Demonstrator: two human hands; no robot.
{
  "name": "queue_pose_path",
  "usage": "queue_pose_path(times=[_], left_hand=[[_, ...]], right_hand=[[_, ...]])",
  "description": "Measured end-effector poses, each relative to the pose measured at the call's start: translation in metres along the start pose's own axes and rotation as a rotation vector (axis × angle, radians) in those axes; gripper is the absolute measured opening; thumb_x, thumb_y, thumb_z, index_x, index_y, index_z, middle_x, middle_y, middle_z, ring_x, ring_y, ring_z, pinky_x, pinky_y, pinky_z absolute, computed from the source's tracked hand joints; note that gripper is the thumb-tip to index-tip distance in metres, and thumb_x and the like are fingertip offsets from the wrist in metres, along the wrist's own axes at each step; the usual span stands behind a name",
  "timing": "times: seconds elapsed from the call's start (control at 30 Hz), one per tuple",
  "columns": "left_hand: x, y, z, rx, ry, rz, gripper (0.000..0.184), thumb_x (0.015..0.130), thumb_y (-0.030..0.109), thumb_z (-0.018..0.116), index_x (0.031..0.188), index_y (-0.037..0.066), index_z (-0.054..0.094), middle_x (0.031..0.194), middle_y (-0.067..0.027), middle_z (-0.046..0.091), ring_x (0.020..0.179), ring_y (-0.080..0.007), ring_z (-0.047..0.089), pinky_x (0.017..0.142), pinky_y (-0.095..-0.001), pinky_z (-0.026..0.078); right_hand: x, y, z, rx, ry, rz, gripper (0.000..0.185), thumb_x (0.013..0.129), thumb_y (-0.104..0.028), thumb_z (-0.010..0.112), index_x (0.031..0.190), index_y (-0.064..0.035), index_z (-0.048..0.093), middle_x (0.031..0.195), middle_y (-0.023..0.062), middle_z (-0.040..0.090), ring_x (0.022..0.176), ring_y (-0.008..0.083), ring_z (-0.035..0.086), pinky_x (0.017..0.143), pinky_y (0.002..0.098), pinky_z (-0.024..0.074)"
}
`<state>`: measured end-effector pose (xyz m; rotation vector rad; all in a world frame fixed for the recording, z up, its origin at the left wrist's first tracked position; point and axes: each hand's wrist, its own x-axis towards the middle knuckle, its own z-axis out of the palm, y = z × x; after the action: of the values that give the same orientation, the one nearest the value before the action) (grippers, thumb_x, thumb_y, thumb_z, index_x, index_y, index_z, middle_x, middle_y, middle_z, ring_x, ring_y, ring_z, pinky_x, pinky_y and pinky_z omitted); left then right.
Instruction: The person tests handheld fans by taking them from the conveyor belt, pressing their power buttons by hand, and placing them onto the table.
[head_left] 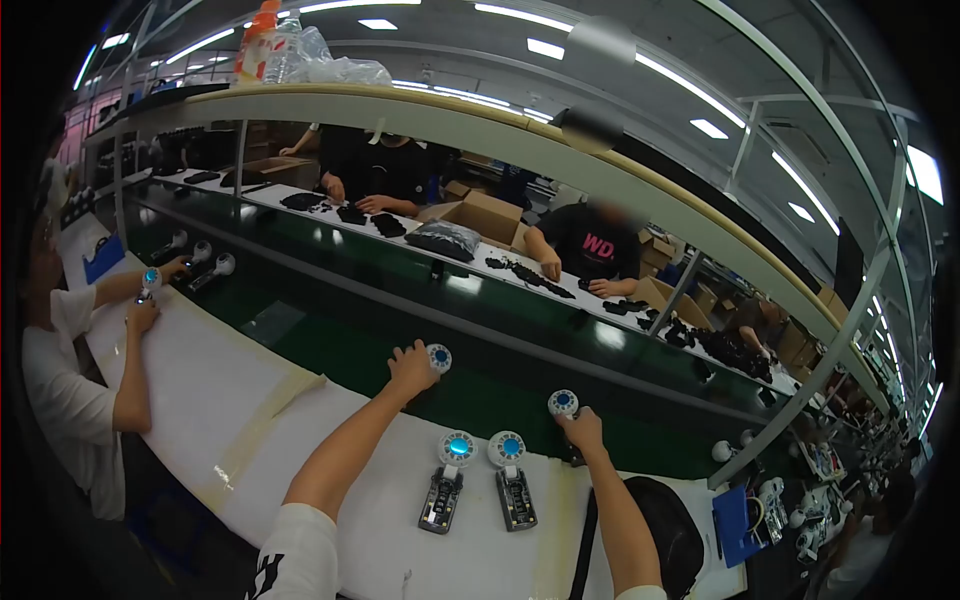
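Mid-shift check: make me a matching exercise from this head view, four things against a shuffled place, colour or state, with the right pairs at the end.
Things
1. Left hand
2. Black bag
3. Orange bottle
4. Belt

Places, colours, states
A. Up on the overhead shelf
B. Dark green
C. Holding a blue-centred device
D. On the white table, beside the right forearm

Pairs: 1-C, 2-D, 3-A, 4-B

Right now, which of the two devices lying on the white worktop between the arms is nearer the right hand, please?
The right device; the left device lies farther from the right hand.
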<state>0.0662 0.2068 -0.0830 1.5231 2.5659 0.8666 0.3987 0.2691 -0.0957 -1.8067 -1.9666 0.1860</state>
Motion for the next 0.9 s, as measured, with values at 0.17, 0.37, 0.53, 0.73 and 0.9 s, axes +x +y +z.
queue_pose_path(times=[0.17,0.37,0.53,0.73,0.9], left_hand=[[-0.055,0.020,-0.055,-0.146,0.245,0.512,0.046,0.075,0.021,0.069,0.112,-0.001,0.051,0.102,-0.0134,0.058,0.102,-0.0262,0.053,0.088,-0.0362,0.043],[-0.232,0.079,-0.208,-1.121,-0.733,0.715,0.031,0.093,0.025,0.046,0.104,-0.001,0.060,0.091,-0.0109,0.061,0.087,-0.0168,0.059,0.077,-0.0302,0.047],[-0.260,0.089,-0.202,-1.197,-0.738,0.847,0.029,0.091,0.022,0.048,0.103,-0.001,0.061,0.089,-0.0114,0.061,0.084,-0.0172,0.060,0.074,-0.0301,0.048],[-0.284,0.087,-0.192,-1.162,-0.624,0.773,0.029,0.091,0.022,0.049,0.103,-0.001,0.061,0.089,-0.0117,0.061,0.084,-0.0175,0.060,0.073,-0.0301,0.048],[-0.282,0.116,-0.185,-1.093,-0.527,0.739,0.028,0.091,0.022,0.049,0.102,-0.001,0.061,0.089,-0.0120,0.061,0.083,-0.0178,0.060,0.073,-0.0301,0.048]], right_hand=[[-0.039,-0.013,-0.031,0.037,0.041,-0.154,0.047,0.079,-0.028,0.063,0.110,0.0062,0.053,0.116,0.0216,0.050,0.110,0.0325,0.048,0.089,0.0386,0.0416],[-0.143,-0.037,-0.050,0.386,-0.150,-0.379,0.040,0.084,-0.024,0.059,0.112,0.0037,0.051,0.109,0.0186,0.053,0.095,0.0288,0.054,0.082,0.0365,0.0444],[-0.169,-0.039,-0.038,0.457,-0.202,-0.364,0.038,0.088,-0.023,0.055,0.114,0.0036,0.048,0.112,0.0181,0.052,0.098,0.0283,0.053,0.083,0.0359,0.0435],[-0.165,-0.036,-0.028,0.578,-0.237,-0.275,0.030,0.089,-0.019,0.053,0.109,0.0028,0.051,0.108,0.0177,0.052,0.097,0.0290,0.053,0.085,0.0367,0.0414],[-0.168,-0.021,-0.011,0.639,-0.149,-0.296,0.022,0.088,-0.015,0.053,0.103,0.0014,0.054,0.099,0.0137,0.055,0.089,0.0241,0.054,0.078,0.0328,0.0427]])
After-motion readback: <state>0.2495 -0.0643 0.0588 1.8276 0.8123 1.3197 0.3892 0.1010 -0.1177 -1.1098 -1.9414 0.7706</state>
